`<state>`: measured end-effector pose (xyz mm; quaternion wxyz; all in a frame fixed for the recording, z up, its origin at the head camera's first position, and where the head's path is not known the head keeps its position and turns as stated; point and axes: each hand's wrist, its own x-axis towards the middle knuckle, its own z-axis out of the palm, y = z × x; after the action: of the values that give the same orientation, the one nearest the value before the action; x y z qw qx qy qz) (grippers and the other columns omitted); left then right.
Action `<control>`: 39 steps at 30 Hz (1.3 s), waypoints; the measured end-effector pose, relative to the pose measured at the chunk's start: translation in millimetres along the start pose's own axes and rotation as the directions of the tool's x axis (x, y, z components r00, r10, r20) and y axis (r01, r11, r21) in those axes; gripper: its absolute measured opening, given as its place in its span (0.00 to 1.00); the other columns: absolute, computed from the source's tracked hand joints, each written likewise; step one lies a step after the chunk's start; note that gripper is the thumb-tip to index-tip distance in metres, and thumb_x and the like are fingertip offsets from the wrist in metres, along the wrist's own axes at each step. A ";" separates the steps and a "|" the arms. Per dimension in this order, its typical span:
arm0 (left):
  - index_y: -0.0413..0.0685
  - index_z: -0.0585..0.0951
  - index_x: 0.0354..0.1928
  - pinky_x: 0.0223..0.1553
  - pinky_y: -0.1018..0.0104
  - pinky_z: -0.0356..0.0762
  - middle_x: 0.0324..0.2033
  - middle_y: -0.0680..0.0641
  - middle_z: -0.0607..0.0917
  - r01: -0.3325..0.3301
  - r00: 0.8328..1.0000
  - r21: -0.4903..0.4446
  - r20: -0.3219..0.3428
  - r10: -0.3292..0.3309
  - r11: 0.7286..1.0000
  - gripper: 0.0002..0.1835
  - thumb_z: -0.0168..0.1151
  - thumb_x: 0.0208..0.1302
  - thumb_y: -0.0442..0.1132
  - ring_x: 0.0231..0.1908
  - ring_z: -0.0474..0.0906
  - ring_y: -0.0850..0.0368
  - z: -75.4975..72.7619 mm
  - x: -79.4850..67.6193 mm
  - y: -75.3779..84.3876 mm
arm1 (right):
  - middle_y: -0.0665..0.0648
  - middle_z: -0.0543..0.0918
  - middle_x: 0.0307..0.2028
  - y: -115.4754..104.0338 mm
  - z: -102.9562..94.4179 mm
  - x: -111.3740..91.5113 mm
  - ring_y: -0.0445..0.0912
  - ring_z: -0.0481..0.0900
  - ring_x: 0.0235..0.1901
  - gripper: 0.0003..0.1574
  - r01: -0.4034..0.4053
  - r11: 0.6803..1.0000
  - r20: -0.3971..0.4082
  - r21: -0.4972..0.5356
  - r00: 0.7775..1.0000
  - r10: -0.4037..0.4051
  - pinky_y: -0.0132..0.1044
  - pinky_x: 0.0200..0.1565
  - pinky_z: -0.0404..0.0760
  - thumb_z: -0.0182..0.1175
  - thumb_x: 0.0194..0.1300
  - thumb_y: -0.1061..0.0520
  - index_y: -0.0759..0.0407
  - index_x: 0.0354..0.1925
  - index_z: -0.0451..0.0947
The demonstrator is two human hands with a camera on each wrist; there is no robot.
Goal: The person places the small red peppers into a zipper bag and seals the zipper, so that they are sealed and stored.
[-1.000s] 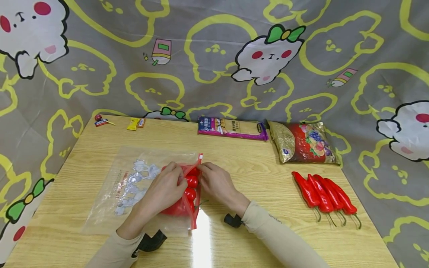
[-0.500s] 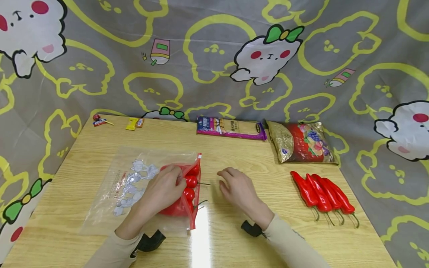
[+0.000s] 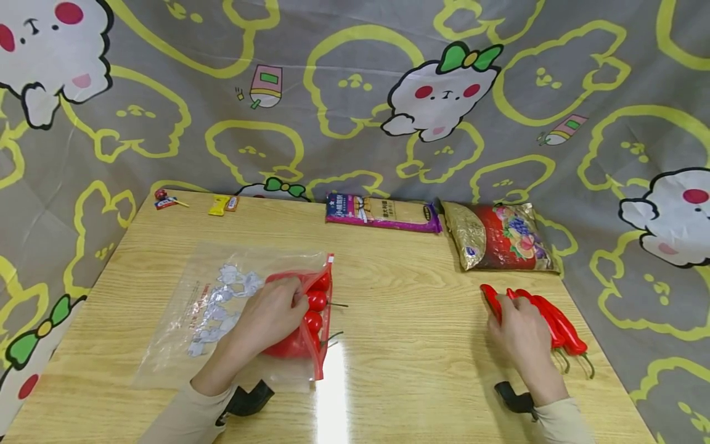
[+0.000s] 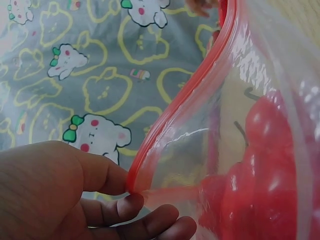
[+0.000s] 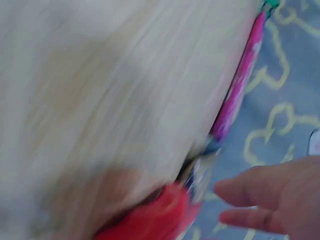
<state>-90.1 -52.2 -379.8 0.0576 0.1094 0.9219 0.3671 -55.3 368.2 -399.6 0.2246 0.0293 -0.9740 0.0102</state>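
Note:
A clear zip bag [image 3: 183,320] with a red zip edge [image 4: 167,117] lies on the left half of the table. Inside it are several glossy red peppers [image 3: 316,301], some stems poking out at the mouth. My left hand [image 3: 269,314] pinches the upper layer at the zip between thumb and forefinger, lifting the mouth apart. Over at the right, my right hand [image 3: 524,339] hovers over a row of long red peppers [image 3: 566,324], covering part of them. In the right wrist view its fingers [image 5: 245,187] are extended, beside a blurred red pepper [image 5: 160,215].
Along the back edge lie a purple noodle packet [image 3: 383,213] and a gold and red bag [image 3: 499,237]. Small wrapped sweets [image 3: 219,205] and a lollipop [image 3: 164,196] are at the back left. A patterned grey cloth [image 3: 355,92] hangs behind the table.
My right hand has left the bag's mouth and travelled right, to the row of red peppers. The left hand keeps its pinch on the bag in the same spot.

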 end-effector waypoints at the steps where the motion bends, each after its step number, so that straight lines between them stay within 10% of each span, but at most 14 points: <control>1: 0.49 0.70 0.24 0.18 0.71 0.68 0.18 0.50 0.70 0.000 1.000 -0.001 0.001 0.000 1.000 0.07 0.57 0.57 0.38 0.17 0.68 0.59 0.1 0.0 -0.1 | 0.72 0.72 0.26 7.1 -0.4 -3.7 0.66 0.70 0.22 0.20 -0.028 0.999 0.009 -0.025 1.000 0.028 0.56 0.18 0.66 0.62 0.43 0.61 0.70 0.38 0.74; 10: 0.49 0.70 0.24 0.18 0.70 0.67 0.17 0.50 0.70 -0.005 1.000 0.006 -0.007 0.005 1.000 0.08 0.57 0.57 0.38 0.17 0.67 0.59 0.2 -0.2 -0.8 | 0.71 0.67 0.21 25.9 2.7 -19.7 0.63 0.68 0.18 0.23 -0.134 0.987 0.197 -0.085 0.969 0.149 0.53 0.13 0.63 0.65 0.44 0.58 0.73 0.34 0.68; 21: 0.49 0.70 0.24 0.18 0.70 0.67 0.16 0.50 0.70 -0.007 1.000 0.009 -0.008 0.007 1.000 0.08 0.56 0.58 0.38 0.17 0.67 0.58 0.9 -0.6 -2.8 | 0.69 0.68 0.23 22.6 3.5 -18.5 0.59 0.66 0.13 0.21 -0.171 0.982 0.205 -0.078 0.961 0.184 0.49 0.11 0.61 0.62 0.44 0.62 0.71 0.36 0.67; 26: 0.48 0.71 0.26 0.19 0.72 0.69 0.18 0.50 0.71 0.006 1.000 -0.002 0.007 -0.006 1.000 0.07 0.58 0.57 0.39 0.18 0.69 0.59 -0.8 1.2 -1.0 | 0.71 0.70 0.33 7.6 -4.3 -11.6 0.61 0.68 0.15 0.27 -0.192 0.981 0.053 0.002 0.980 0.191 0.50 0.13 0.63 0.61 0.48 0.58 0.68 0.47 0.70; 33: 0.49 0.71 0.28 0.19 0.73 0.71 0.18 0.51 0.72 0.020 1.000 -0.003 0.024 -0.020 1.000 0.07 0.59 0.57 0.39 0.18 0.70 0.59 -1.3 1.3 0.1 | 0.60 0.75 0.33 -47.2 -20.5 3.4 0.49 0.73 0.26 0.25 0.013 0.965 -0.062 0.263 0.998 0.004 0.40 0.23 0.69 0.65 0.45 0.60 0.65 0.44 0.74; 39: 0.48 0.72 0.28 0.19 0.73 0.71 0.16 0.51 0.72 0.012 1.000 0.002 0.020 -0.012 1.000 0.06 0.58 0.57 0.39 0.17 0.70 0.59 -0.5 0.5 -0.2 | 0.48 0.77 0.35 -107.5 -24.1 8.0 0.38 0.74 0.28 0.19 0.217 0.860 -0.024 0.462 0.972 -0.232 0.33 0.27 0.74 0.66 0.47 0.61 0.56 0.41 0.77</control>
<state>-90.7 -52.5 -379.6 0.0688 0.1075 0.9223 0.3647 -45.3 261.4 -373.7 0.1950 0.1952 -0.9369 0.2148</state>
